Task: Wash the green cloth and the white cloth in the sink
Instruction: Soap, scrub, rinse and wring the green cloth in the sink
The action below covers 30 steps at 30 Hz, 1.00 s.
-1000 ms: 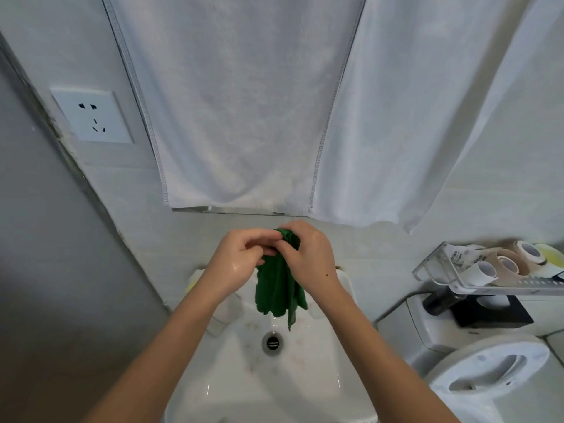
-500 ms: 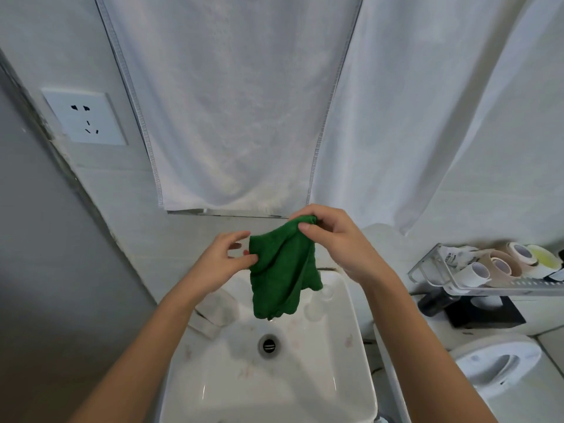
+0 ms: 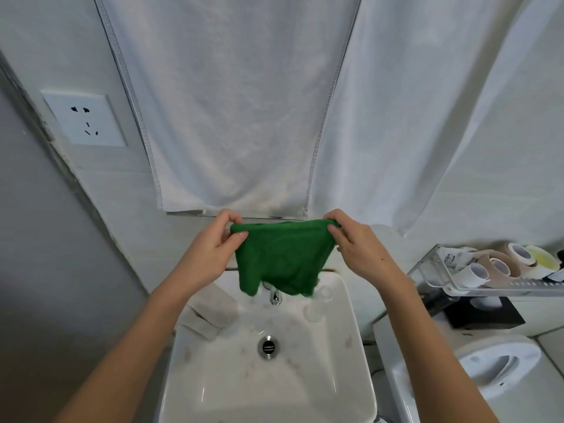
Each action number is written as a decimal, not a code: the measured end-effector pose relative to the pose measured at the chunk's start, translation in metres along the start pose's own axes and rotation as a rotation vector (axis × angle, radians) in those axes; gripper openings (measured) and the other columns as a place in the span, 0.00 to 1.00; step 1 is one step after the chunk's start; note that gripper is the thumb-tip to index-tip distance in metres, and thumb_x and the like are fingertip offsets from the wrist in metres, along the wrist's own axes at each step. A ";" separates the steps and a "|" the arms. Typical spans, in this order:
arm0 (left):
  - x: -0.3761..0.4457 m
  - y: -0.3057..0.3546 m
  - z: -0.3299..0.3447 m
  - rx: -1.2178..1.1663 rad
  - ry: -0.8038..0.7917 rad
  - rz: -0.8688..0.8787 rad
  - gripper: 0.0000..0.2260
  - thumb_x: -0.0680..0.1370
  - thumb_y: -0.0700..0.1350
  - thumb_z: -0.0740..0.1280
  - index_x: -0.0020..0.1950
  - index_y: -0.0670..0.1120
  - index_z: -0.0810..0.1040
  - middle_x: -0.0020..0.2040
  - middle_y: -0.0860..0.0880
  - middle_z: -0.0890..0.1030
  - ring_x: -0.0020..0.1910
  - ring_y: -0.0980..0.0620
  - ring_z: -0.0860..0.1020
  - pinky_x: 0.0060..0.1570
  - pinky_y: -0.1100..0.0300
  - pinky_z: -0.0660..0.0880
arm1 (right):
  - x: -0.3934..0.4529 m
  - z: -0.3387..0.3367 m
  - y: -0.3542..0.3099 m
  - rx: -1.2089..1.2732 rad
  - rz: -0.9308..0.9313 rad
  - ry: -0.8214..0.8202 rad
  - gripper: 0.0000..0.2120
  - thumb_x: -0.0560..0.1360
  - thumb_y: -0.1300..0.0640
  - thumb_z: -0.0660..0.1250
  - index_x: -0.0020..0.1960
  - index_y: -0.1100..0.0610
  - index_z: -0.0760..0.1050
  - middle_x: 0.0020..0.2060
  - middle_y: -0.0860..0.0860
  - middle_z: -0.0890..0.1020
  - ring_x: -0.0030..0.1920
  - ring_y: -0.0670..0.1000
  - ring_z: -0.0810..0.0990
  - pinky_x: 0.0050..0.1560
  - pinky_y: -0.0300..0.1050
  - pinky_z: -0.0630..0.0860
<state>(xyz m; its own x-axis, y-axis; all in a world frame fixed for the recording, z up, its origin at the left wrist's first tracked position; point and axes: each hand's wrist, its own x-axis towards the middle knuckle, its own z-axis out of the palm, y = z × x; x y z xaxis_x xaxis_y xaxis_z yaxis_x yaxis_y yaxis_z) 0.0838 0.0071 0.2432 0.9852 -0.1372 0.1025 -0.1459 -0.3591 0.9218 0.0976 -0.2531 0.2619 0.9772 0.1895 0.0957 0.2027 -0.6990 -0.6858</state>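
We hold the green cloth spread out in the air above the back of the sink, its lower edge hanging just over the tap. Our left hand pinches the top left corner between thumb and fingers, and our right hand pinches the top right corner, so the two hands are apart with the cloth stretched between them. The white cloth lies crumpled on the sink's left rear edge, near the left forearm and touched by neither hand. No water can be seen running from the tap, and the basin around the drain holds no standing water. We judge the green cloth is near the end of its wash or being opened for a check, while the white cloth appears still to be done. Behind hang large white towels; a socket sits on the wall to the left, and a rack of tape rolls stands to the right.
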 end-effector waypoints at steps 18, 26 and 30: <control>0.005 0.010 -0.021 -0.469 -0.175 -0.238 0.30 0.70 0.30 0.69 0.66 0.54 0.69 0.54 0.46 0.82 0.51 0.49 0.81 0.45 0.56 0.76 | -0.007 0.004 -0.008 0.953 0.256 -0.192 0.23 0.72 0.68 0.68 0.63 0.50 0.74 0.48 0.56 0.83 0.47 0.55 0.83 0.45 0.47 0.78; -0.003 0.000 -0.014 0.281 0.072 0.105 0.27 0.79 0.33 0.59 0.67 0.62 0.64 0.54 0.50 0.77 0.50 0.51 0.78 0.49 0.55 0.76 | -0.009 0.027 -0.010 0.293 -0.067 0.070 0.22 0.72 0.74 0.62 0.46 0.46 0.77 0.44 0.42 0.79 0.45 0.44 0.77 0.46 0.41 0.76; -0.002 0.002 -0.009 0.556 0.130 0.182 0.23 0.81 0.39 0.57 0.73 0.55 0.60 0.44 0.48 0.78 0.40 0.49 0.75 0.41 0.54 0.73 | -0.006 0.031 -0.015 -0.117 -0.173 0.215 0.13 0.75 0.70 0.59 0.52 0.56 0.76 0.42 0.49 0.76 0.38 0.52 0.74 0.40 0.50 0.72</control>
<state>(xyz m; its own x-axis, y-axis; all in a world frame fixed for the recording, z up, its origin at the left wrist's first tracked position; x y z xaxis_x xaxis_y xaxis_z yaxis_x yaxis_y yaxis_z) 0.0823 0.0146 0.2480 0.9378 -0.1406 0.3173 -0.3039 -0.7743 0.5551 0.0867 -0.2221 0.2490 0.9160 0.1705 0.3631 0.3607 -0.7461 -0.5597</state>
